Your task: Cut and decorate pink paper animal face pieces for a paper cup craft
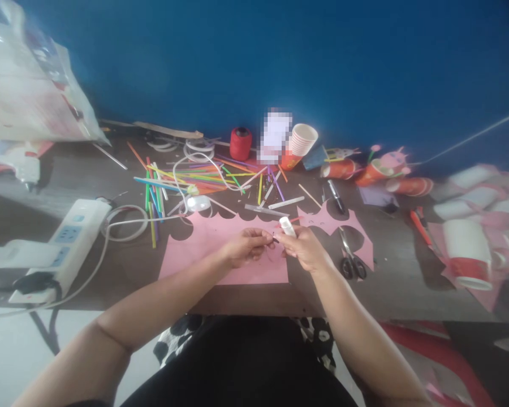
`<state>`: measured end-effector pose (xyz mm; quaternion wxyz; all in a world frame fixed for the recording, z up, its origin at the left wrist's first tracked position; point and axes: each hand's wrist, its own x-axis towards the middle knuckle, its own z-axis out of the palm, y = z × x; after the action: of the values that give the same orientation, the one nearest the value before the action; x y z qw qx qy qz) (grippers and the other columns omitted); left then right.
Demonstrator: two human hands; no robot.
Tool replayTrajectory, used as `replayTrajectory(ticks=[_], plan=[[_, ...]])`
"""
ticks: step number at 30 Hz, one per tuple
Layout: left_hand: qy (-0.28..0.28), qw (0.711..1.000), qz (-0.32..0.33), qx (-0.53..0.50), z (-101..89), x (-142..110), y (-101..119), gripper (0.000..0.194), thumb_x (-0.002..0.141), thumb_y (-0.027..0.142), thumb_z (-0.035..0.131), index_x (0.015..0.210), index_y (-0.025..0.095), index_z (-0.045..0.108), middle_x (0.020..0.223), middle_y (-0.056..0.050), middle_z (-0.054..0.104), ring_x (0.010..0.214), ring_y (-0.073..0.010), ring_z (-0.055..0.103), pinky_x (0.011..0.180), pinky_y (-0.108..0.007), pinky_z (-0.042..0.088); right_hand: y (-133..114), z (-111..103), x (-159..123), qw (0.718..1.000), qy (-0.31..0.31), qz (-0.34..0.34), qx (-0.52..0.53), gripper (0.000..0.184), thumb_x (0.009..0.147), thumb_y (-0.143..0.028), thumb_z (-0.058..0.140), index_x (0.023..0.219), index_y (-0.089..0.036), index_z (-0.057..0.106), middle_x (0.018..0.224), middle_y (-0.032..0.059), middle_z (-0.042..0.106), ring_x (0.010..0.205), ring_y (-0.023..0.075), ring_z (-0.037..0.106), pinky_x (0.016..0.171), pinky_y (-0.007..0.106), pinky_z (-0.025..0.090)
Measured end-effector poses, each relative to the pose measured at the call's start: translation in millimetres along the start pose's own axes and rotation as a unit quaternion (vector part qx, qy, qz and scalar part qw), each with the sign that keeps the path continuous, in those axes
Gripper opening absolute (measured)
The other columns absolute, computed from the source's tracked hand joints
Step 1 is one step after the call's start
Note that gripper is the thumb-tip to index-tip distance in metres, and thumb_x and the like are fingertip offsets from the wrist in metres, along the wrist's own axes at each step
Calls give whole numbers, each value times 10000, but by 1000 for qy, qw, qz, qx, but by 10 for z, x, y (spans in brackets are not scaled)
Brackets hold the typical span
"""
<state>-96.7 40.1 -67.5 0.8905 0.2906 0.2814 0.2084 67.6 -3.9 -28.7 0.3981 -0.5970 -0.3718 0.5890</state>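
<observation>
My right hand (306, 246) is closed round a small white tube (287, 225) that sticks up between the fingers, like a glue stick. My left hand (248, 246) pinches something tiny and dark at its fingertips, too small to name, right against the tube's lower end. Both hands hover over a pink paper sheet (203, 240) with a scalloped top edge that lies on the dark table. A second pink cut-out piece (335, 219) lies just right of my hands.
Black scissors (351, 261) lie right of the hands. Several coloured straws (195, 180), a red thread spool (240, 143), paper cups (302, 140) and a pen (335, 195) are behind. A white power strip (70, 237) is at left, white cups (466, 249) at right.
</observation>
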Motion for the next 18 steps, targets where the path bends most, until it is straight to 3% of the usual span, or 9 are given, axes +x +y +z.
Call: replayTrajectory(ticks=[4, 7, 10, 13, 18], plan=[[-19, 999, -17, -30, -15, 7, 9, 192, 709, 256, 703, 729, 104, 587, 704, -3, 605, 356, 24, 258, 342, -149, 191, 54, -11, -7, 996, 8, -7, 86, 182, 689, -293, 686, 812, -169, 632, 418, -120, 338, 361, 35, 283, 445, 225, 435], [-34, 998, -36, -35, -19, 4, 23, 175, 708, 236, 696, 725, 99, 587, 679, 5, 592, 347, 26, 240, 341, -149, 196, 99, -2, -15, 995, -13, -23, 98, 241, 695, -279, 688, 909, -173, 651, 445, -109, 404, 375, 35, 313, 487, 246, 474], [-45, 997, -47, -31, -16, -4, 20, 175, 714, 239, 692, 745, 99, 591, 646, 9, 585, 336, 26, 222, 338, -150, 192, 127, 30, -19, 994, -43, -42, 88, 203, 693, -278, 697, 855, -163, 654, 546, -51, 552, 398, 37, 385, 460, 220, 443], [-47, 998, -45, -2, 13, -12, 16, 192, 717, 256, 695, 761, 106, 584, 659, -8, 605, 342, 21, 237, 343, -150, 200, 124, 54, -10, 994, -53, -56, 80, 162, 684, -282, 700, 769, -159, 638, 562, -23, 597, 408, 51, 434, 428, 202, 409], [36, 997, 25, 69, 80, -10, 33, 254, 693, 311, 723, 821, 131, 596, 703, 1, 605, 374, 6, 308, 362, -150, 211, 83, 21, -2, 997, -11, -37, 61, 169, 655, -298, 703, 714, -161, 622, 497, -65, 501, 390, 45, 379, 406, 201, 405]])
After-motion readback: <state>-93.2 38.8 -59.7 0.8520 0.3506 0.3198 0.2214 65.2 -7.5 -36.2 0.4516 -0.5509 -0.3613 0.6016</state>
